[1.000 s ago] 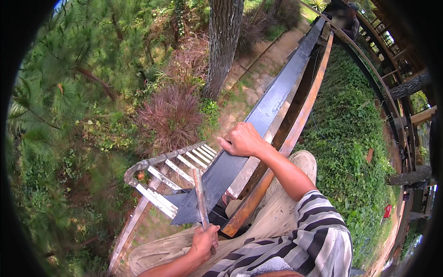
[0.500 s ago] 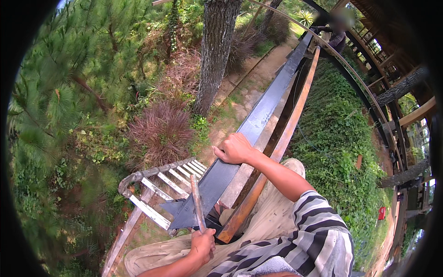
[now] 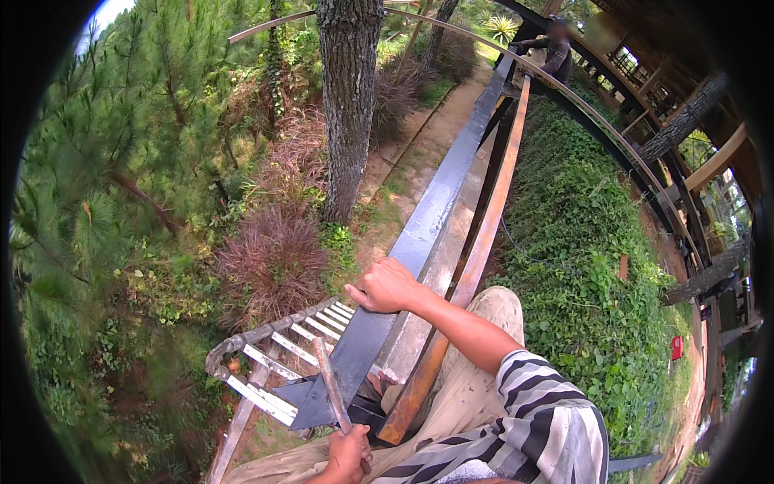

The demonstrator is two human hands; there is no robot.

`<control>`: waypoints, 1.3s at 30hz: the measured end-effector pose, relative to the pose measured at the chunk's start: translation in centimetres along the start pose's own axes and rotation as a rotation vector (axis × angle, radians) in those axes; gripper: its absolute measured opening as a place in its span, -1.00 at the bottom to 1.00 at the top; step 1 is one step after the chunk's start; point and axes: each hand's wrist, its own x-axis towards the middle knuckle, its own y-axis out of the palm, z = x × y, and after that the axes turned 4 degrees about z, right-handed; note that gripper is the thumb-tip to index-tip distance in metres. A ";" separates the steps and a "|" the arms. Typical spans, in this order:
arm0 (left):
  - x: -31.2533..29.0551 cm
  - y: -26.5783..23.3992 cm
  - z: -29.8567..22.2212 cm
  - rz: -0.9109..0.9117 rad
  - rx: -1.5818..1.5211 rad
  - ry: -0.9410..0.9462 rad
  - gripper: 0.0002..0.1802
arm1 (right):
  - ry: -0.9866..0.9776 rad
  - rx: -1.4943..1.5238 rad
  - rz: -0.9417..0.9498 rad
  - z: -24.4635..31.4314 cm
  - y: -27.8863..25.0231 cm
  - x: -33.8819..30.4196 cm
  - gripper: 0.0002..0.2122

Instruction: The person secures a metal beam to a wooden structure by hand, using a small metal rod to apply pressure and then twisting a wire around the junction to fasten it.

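A long dark grey metal beam (image 3: 427,214) runs away from me toward the far end. My right hand (image 3: 387,286) rests on it with fingers curled over its surface and the thumb at the left edge. Low in front of my lap, my left hand (image 3: 349,452) is closed round a rusty metal rod (image 3: 332,382), which slants up across the beam's near end. Beside the grey beam on the right lies a rust-brown metal beam (image 3: 489,222), passing by my bent knee.
A light metal ladder (image 3: 278,360) leans at the beam's near left. A tree trunk (image 3: 349,113) stands beyond it. Another person (image 3: 556,56) is at the beams' far end, near a curved rail (image 3: 597,109). Leafy green plants (image 3: 576,266) grow below on the right.
The whole view has shifted a little, so the beams and trunk sit further left. My right hand stays on the beam, and my left still grips the rod.
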 end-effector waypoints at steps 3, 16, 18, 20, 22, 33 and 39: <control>0.3 0.0 0.1 -0.011 0.011 0.003 -0.62 | -0.044 0.026 -0.072 -0.2 0.2 -0.3 -0.46; 0.0 0.0 0.0 0.007 -0.007 0.018 -0.63 | -0.038 0.026 -0.063 -0.6 0.7 -0.1 -0.48; -0.2 0.3 -0.1 -0.004 -0.016 0.018 -0.62 | -0.018 0.026 -0.044 -0.6 0.7 -0.3 -0.49; -0.1 0.4 0.0 -0.012 -0.023 0.013 -0.61 | -0.030 0.009 -0.043 -0.7 0.9 -0.2 -0.50; 0.3 0.0 0.3 -0.016 -0.028 0.002 -0.60 | -0.033 -0.004 -0.038 -0.8 1.0 -0.3 -0.50; -0.5 0.6 -0.3 -0.027 0.004 0.033 -0.59 | -0.038 0.008 -0.013 -0.6 0.5 -0.1 -0.49; -0.2 0.4 -0.2 -0.016 -0.001 0.005 -0.60 | -0.028 0.009 -0.007 -0.8 0.7 -0.2 -0.50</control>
